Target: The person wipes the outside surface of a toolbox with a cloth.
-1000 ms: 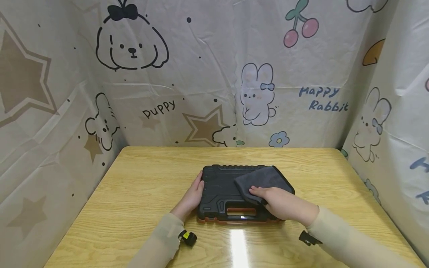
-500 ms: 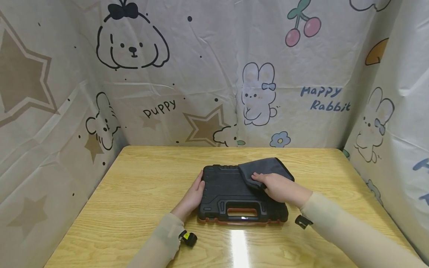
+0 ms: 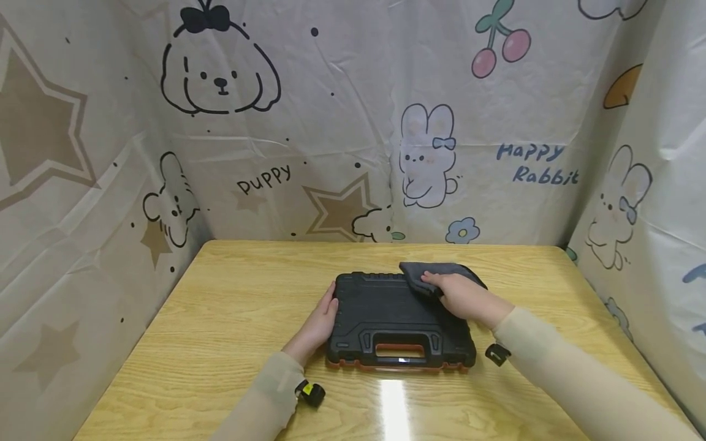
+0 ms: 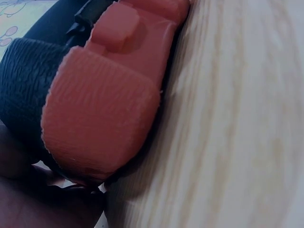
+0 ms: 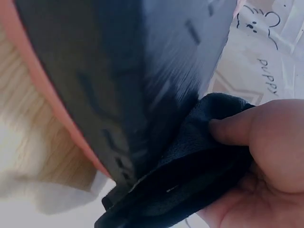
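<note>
A black plastic carrying case [image 3: 380,312] with an orange-red lower half [image 4: 102,114] lies flat on the table, its handle toward me. Against its left side rests my left hand [image 3: 318,323], fingers fairly straight along the edge; in the left wrist view only part of this hand [image 4: 42,204] shows. My right hand [image 3: 469,298] holds a folded dark grey cloth [image 3: 441,269] at the case's far right corner. In the right wrist view the thumb lies over the cloth [image 5: 199,128], which touches the case; most of the other fingers are hidden.
The case stands on a light wood-grain table [image 3: 242,288]. Behind and at both sides hangs a pale printed fabric [image 3: 331,122]. Each wrist bears a small black camera, such as the left one [image 3: 311,393].
My right hand has slid the cloth away from me across the lid, from the near right to the far right corner. The left hand and the case have stayed in place.
</note>
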Demonstrator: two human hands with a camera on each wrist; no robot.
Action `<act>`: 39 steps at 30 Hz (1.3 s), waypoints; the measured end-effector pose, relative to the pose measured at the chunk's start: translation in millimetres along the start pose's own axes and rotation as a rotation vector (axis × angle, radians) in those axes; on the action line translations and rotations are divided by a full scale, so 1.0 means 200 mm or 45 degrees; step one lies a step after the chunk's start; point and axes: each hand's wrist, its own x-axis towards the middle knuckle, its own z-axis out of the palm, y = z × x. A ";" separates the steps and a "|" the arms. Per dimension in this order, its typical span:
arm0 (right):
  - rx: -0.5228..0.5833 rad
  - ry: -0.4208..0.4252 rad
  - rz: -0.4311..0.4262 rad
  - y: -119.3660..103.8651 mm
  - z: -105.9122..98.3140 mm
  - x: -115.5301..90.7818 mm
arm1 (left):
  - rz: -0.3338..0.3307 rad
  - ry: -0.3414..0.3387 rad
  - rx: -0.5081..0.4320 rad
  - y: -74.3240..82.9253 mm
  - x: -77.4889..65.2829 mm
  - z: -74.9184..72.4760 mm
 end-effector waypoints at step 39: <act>-0.116 0.077 -0.048 -0.04 0.13 -0.24 | 0.047 0.034 0.043 0.00 0.01 0.01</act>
